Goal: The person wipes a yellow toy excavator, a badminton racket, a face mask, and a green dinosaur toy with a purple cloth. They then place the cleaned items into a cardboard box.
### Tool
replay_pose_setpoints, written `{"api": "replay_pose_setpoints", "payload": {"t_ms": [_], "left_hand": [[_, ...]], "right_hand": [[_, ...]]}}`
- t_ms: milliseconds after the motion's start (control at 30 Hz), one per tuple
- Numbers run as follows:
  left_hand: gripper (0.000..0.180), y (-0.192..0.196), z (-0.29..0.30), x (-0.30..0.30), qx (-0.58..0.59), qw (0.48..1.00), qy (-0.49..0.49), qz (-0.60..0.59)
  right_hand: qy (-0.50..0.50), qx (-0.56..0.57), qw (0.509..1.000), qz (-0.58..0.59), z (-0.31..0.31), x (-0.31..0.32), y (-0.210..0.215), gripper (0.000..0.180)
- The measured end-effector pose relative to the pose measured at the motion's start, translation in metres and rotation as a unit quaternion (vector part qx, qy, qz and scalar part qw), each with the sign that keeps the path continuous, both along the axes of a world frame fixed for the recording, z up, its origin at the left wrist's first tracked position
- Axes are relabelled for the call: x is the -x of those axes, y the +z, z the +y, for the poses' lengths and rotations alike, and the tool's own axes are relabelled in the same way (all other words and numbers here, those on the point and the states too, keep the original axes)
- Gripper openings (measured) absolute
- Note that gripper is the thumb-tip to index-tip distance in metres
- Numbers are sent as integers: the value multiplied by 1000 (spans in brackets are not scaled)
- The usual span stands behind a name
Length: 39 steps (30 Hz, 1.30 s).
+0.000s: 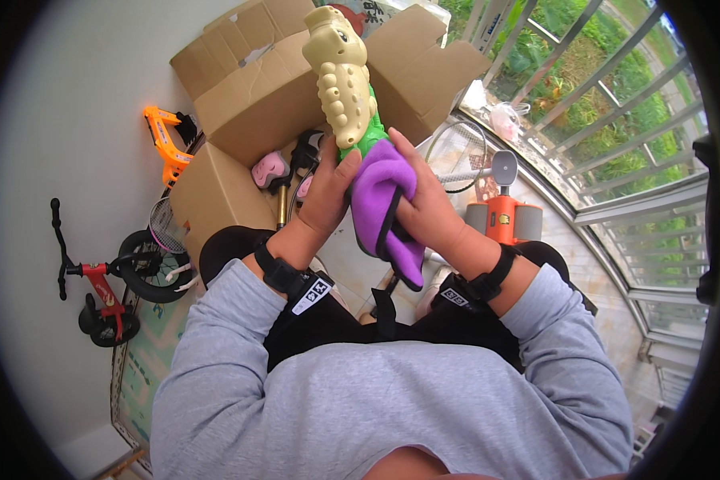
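A beige and green toy (342, 92), shaped like a crocodile or dinosaur with a bumpy body, points away from me above the open cardboard box. My left hand (325, 190) is closed around its green lower end. My right hand (426, 200) grips a purple cloth (382, 182) with black edging, which is pressed against the toy's green part and hangs down between my hands. The fold of cloth hides the toy's near end and some of my fingertips.
The cardboard box (216, 188) has its flaps spread and holds pink pads (270, 170) and dark items. A red balance bike (106, 292) and an orange toy (165, 144) are at left. On the right are a racket (456, 156), an orange-grey device (502, 218) and a railing (608, 96).
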<state>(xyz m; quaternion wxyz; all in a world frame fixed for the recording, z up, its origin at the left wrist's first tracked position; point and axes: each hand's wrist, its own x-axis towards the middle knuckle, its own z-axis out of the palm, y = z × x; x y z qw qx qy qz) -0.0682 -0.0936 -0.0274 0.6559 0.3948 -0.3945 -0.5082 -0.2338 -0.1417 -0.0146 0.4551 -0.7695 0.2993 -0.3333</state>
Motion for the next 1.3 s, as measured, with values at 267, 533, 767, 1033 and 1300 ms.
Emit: {"api": "replay_pose_setpoints", "payload": {"t_ms": [267,533,767,1033,1300], "left_hand": [[55,-17,-1,-1,24,988,-80,-129],[71,-16,-2,-4,-13,993,-108,48],[63,-22,-2,-6,-49,990,-119,55],[54,-37,-4,5,4,950,96,-297],[60,-15,1,10,87,906,144,-388]], "right_hand": [[-13,-378,871,-315,-27,8,-3,36],[16,-398,866,-303,-22,16,6,44],[25,-214,970,-113,-14,10,9,62],[31,-186,981,-42,-10,5,21,56],[-75,-260,957,-107,-10,5,14,50]]}}
